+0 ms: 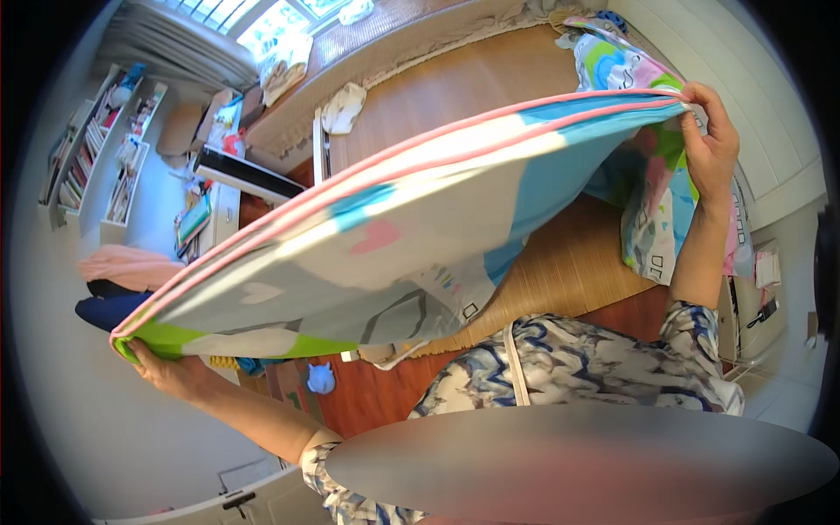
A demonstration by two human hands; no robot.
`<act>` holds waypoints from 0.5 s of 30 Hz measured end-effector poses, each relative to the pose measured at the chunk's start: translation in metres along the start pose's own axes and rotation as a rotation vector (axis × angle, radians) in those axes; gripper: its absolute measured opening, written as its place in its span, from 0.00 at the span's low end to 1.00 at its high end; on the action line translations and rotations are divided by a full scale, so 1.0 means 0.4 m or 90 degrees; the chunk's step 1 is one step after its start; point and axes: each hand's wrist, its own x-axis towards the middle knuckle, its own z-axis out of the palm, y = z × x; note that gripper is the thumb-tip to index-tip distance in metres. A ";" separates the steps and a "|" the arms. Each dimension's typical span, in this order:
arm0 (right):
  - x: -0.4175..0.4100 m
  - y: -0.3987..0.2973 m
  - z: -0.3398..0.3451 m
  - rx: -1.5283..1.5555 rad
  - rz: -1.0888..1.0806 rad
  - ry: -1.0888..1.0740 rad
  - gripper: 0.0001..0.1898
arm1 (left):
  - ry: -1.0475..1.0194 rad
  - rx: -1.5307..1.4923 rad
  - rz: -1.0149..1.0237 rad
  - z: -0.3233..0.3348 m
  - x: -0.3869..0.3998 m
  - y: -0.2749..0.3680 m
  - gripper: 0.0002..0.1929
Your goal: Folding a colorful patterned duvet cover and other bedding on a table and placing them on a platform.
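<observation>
A large printed cloth with pink piped edges, seemingly a duvet cover (420, 230), is stretched taut between my two raised hands. At the left, my left hand (161, 371) pinches its green corner. My right hand (710, 134) grips the opposite corner, blue beside the pink piping, at the upper right. The cloth sags in the middle, showing grey, white and blue areas with hearts. More patterned fabric (663, 216) hangs behind and below my right hand, and some lies beyond it at the top right; whether it is all one piece I cannot tell.
Before me is a bed with a woven mat (571, 262). Wall shelves with books (88, 154) and a cluttered desk stand at the left, near a curtained window. A blue toy (321, 378) sits on the wooden floor. A cabinet with cables (755, 321) is at the right.
</observation>
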 end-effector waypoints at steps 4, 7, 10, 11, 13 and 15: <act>0.014 -0.086 0.066 0.000 -0.088 -0.117 0.06 | -0.011 0.021 -0.025 -0.048 0.067 -0.095 0.12; -0.112 -0.020 0.199 0.105 0.083 -0.300 0.04 | -0.044 0.060 -0.073 -0.067 0.081 -0.325 0.10; -0.270 0.075 0.370 0.189 0.207 -0.415 0.09 | -0.141 0.701 -0.009 -0.161 0.029 -0.631 0.19; -0.340 0.105 0.420 0.182 0.214 -0.444 0.10 | -0.169 0.806 -0.046 -0.136 -0.064 -0.706 0.19; -0.452 0.119 0.514 0.178 0.201 -0.507 0.11 | -0.287 0.680 0.036 -0.066 -0.262 -0.821 0.20; -0.546 0.116 0.541 0.163 0.179 -0.536 0.11 | -0.440 0.496 -0.056 0.186 -0.520 -0.805 0.26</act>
